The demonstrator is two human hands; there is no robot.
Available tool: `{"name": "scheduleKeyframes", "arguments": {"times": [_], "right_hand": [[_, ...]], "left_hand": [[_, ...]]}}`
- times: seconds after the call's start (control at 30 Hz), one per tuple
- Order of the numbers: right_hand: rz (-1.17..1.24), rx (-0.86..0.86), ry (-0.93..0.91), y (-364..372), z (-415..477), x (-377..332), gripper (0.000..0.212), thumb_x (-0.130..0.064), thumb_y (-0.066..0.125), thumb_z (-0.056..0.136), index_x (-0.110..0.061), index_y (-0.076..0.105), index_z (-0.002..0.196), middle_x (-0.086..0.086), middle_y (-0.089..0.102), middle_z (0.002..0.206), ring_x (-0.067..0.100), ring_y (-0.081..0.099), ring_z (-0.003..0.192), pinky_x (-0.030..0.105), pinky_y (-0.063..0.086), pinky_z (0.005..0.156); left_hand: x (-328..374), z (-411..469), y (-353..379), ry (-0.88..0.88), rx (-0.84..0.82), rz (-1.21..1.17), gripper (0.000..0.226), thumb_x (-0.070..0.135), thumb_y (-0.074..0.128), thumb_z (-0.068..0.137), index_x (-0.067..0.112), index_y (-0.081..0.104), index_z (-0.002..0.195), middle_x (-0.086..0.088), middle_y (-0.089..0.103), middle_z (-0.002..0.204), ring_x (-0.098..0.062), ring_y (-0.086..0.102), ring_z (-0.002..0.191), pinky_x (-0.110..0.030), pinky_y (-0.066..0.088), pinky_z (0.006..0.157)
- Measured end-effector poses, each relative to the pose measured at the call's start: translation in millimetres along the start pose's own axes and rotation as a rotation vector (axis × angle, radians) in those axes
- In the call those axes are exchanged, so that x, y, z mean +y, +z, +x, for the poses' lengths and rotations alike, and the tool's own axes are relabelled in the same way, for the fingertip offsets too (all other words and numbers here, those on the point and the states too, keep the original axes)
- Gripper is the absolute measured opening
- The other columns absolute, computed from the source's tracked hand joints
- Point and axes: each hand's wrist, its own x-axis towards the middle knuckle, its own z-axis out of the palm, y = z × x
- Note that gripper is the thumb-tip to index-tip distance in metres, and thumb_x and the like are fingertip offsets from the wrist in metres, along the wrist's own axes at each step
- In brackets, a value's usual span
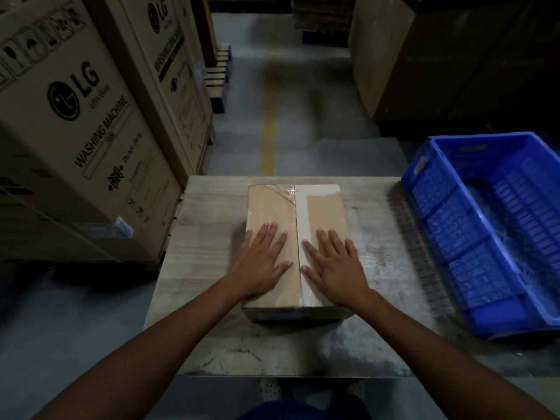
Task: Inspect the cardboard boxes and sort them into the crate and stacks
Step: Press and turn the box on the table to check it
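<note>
A small brown cardboard box, sealed with clear and pale tape along its middle seam, lies flat on the grey wooden table. My left hand rests palm down on the box's left half, fingers spread. My right hand lies flat on the right half the same way. Neither hand grips anything. A blue plastic crate with perforated walls sits at the table's right edge, and nothing shows inside it.
Tall washing-machine cartons stand close along the left of the table. More big cartons rise at the back right. A grey aisle floor with a yellow line runs ahead, with a wooden pallet at its left side.
</note>
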Motion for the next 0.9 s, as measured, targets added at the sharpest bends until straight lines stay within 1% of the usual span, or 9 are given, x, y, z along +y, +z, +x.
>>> {"name": "scheduleKeyframes", "arguments": {"times": [0.13,0.2,0.37,0.53,0.63,0.7,0.73,0.8,0.9], "right_hand": [[-0.081,-0.052,-0.058,-25,10,4,0.073,-0.072,0.032,0.096,-0.036,0.020,0.158,0.010,0.020,0.165,0.032,0.021,0.150,0.053,0.025,0.117],[-0.064,-0.053,-0.030,-41,29,11,0.078,-0.074,0.039,0.093,-0.036,0.020,0.158,0.010,0.025,0.162,0.031,0.027,0.147,0.053,0.030,0.114],[0.041,-0.086,0.078,-16,52,14,0.082,-0.077,0.023,0.094,-0.036,-0.006,0.160,0.008,-0.018,0.168,0.031,-0.018,0.154,0.062,0.003,0.121],[0.072,-0.055,0.078,-12,51,19,0.083,-0.080,0.023,0.092,-0.038,-0.003,0.160,0.005,-0.019,0.168,0.029,-0.017,0.154,0.060,0.006,0.121],[0.034,-0.049,0.061,-13,53,19,0.083,-0.079,0.025,0.092,-0.036,0.004,0.161,0.009,-0.008,0.170,0.033,-0.008,0.156,0.060,0.010,0.121],[-0.013,-0.023,0.027,-26,58,19,0.085,-0.081,0.031,0.090,-0.033,0.018,0.159,0.013,0.014,0.167,0.035,0.013,0.152,0.058,0.020,0.119],[-0.021,0.001,0.036,-34,63,19,0.086,-0.082,0.035,0.088,-0.031,0.024,0.156,0.013,0.025,0.161,0.034,0.024,0.148,0.055,0.026,0.116],[0.074,0.033,0.122,-43,77,18,0.087,-0.079,0.042,0.088,-0.029,0.026,0.156,0.015,0.029,0.160,0.034,0.029,0.146,0.052,0.029,0.115],[0.122,0.027,0.139,-26,84,12,0.084,-0.075,0.033,0.094,-0.031,0.009,0.162,0.014,-0.004,0.169,0.035,-0.002,0.156,0.058,0.010,0.123]], "left_hand": [[-9,15,-23,0.080,-0.066,0.074,0.076,0.064,0.032,0.098,0.027,0.007,0.159,-0.010,0.000,0.167,-0.029,0.004,0.153,-0.050,0.008,0.122],[-15,26,-32,0.087,-0.045,0.063,0.077,0.065,0.033,0.098,0.028,0.005,0.160,-0.009,-0.005,0.167,-0.029,-0.002,0.154,-0.051,0.005,0.122],[-20,34,-12,-0.009,0.000,0.031,0.076,0.068,0.017,0.098,0.031,-0.012,0.157,-0.004,-0.027,0.163,-0.023,-0.025,0.150,-0.052,-0.008,0.122],[-22,35,-4,-0.011,0.063,-0.005,0.076,0.069,0.015,0.097,0.032,-0.010,0.158,-0.002,-0.025,0.163,-0.020,-0.024,0.150,-0.050,-0.009,0.123],[-22,41,-11,0.011,0.096,0.023,0.079,0.069,0.023,0.096,0.028,0.003,0.160,-0.007,-0.002,0.167,-0.025,0.002,0.154,-0.047,0.005,0.124],[-21,58,-25,0.052,0.168,0.106,0.076,0.066,0.031,0.096,0.023,0.018,0.157,-0.013,0.032,0.156,-0.028,0.032,0.139,-0.043,0.025,0.115],[-22,67,-32,0.050,0.187,0.117,0.074,0.063,0.034,0.097,0.023,0.020,0.156,-0.014,0.036,0.151,-0.028,0.035,0.134,-0.042,0.027,0.112],[-25,82,-35,0.031,0.164,0.053,0.071,0.058,0.035,0.100,0.024,0.013,0.159,-0.014,0.017,0.164,-0.030,0.018,0.149,-0.044,0.016,0.120],[-30,90,-20,0.027,0.113,0.038,0.068,0.057,0.024,0.103,0.025,0.004,0.160,-0.007,-0.012,0.167,-0.027,-0.011,0.154,-0.050,0.000,0.124]]}}
